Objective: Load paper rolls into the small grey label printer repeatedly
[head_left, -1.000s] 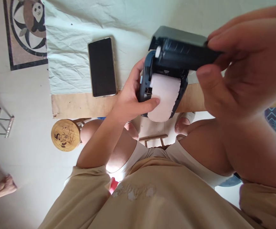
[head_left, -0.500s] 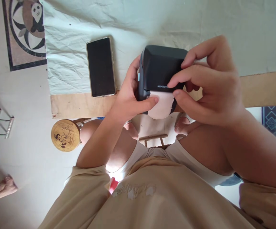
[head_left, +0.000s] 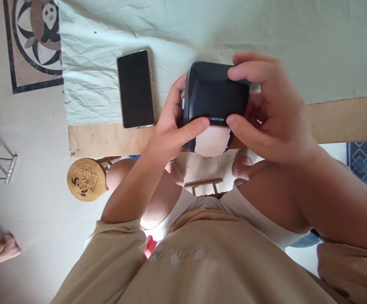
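Note:
A black label printer (head_left: 218, 90) with NIIMBOT lettering is held between my two hands above the table's near edge. A strip of pale label paper (head_left: 213, 140) sticks out of its near side. My left hand (head_left: 173, 122) grips the printer's left side, its thumb lying on the front edge by the lettering. My right hand (head_left: 272, 105) holds the right side, thumb at the front edge and fingers over the top and behind. Some of the fingers of both hands are hidden by the printer.
A smartphone (head_left: 135, 89) with a dark screen lies left of the printer on the pale green cloth (head_left: 183, 25). The wooden table edge (head_left: 107, 139) shows below the cloth. A round wooden stool (head_left: 86, 179) stands at the lower left. Another person's foot (head_left: 7, 248) is on the floor.
My right hand's fingers have shifted from the printer's front lettering to its top and side. My left thumb has moved from the label paper up to the printer's edge.

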Demonstrator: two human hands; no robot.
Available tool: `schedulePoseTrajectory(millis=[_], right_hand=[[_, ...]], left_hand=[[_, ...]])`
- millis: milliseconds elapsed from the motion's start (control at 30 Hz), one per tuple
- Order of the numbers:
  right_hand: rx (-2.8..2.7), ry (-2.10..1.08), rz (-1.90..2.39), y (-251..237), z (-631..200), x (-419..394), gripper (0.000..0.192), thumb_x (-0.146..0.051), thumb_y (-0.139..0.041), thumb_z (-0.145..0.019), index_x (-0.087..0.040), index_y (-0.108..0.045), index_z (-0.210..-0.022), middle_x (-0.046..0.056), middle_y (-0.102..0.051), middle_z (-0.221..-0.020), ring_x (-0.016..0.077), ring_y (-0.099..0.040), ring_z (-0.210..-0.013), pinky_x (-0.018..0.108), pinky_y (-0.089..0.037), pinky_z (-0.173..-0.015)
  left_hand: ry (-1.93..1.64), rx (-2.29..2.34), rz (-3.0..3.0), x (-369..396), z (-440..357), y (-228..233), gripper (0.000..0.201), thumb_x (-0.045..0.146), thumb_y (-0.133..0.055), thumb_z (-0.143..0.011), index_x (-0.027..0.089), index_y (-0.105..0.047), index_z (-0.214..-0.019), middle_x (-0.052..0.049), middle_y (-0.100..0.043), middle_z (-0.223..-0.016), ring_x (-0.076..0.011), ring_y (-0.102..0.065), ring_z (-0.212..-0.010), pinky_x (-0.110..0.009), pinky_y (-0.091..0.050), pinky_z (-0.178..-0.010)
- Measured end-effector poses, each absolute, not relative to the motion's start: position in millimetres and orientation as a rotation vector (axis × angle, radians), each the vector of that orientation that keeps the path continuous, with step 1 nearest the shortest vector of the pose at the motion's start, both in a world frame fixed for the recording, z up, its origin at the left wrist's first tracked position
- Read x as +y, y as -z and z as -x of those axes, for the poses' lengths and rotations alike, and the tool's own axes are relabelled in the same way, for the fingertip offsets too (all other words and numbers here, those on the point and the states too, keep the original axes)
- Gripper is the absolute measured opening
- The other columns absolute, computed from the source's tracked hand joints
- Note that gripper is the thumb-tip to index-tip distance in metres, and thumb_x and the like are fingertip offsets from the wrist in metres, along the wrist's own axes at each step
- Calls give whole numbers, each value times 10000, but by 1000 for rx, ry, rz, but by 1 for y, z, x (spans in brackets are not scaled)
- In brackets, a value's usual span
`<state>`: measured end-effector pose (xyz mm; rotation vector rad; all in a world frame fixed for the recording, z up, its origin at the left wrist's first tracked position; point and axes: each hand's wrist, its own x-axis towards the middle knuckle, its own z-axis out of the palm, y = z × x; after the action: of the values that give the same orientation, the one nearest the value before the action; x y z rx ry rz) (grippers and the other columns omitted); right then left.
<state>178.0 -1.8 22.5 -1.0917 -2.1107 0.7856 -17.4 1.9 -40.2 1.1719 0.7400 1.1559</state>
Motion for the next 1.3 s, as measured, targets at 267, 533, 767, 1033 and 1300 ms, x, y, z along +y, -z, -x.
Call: schedulePoseTrajectory(millis=[267,533,767,1033,1300], right_hand=[[-2087,-826,1129,-25,-179,1,441,-229,-576,-787,-239,-442,-1207,46,-404,-1361,144,-569,-1055,174,-479,-546],[-2124,-821,1152,-24,-179,4,445,-220,-582,-773,-238,-437,-1193,40,-424,-1335,152,-542,-1090,175,-506,-604],[-2116,-837,1172,-23,-178,5,437,-204,-574,-770,-238,-439,-1185,39,-422,-1332,67,-572,-828,155,-451,-531],[-2114,-761,1159,-21,-179,1,445,-196,-557,-774,-236,-440,-1202,49,-409,-1353,39,-546,-746,161,-415,-505],[-2101,-600,1012,-26,-183,2,379,-191,-556,-774,-193,-489,-1148,77,-449,-1310,53,-547,-784,182,-441,-525]], left_hand=[[-1204,853,-982,-8,4,15,513,522,-607,-756,253,-495,-1178,-36,-570,-1160,-273,-447,-1312,-381,-482,-1009],[-1202,844,-881,-12,-2,4,426,471,-590,-786,211,-498,-1112,-63,-581,-1120,-284,-402,-1353,-371,-497,-999],[-1175,814,-875,-11,1,4,377,451,-567,-815,216,-505,-1103,-45,-596,-1068,-264,-406,-1356,-372,-487,-1016],[-1157,837,-914,-8,3,5,368,514,-525,-819,269,-521,-1094,-23,-623,-1063,-263,-367,-1373,-384,-467,-1040],[-1190,787,-828,-5,6,3,246,348,-382,-927,242,-577,-1033,-1,-597,-910,-168,-577,-1068,-340,-481,-976]])
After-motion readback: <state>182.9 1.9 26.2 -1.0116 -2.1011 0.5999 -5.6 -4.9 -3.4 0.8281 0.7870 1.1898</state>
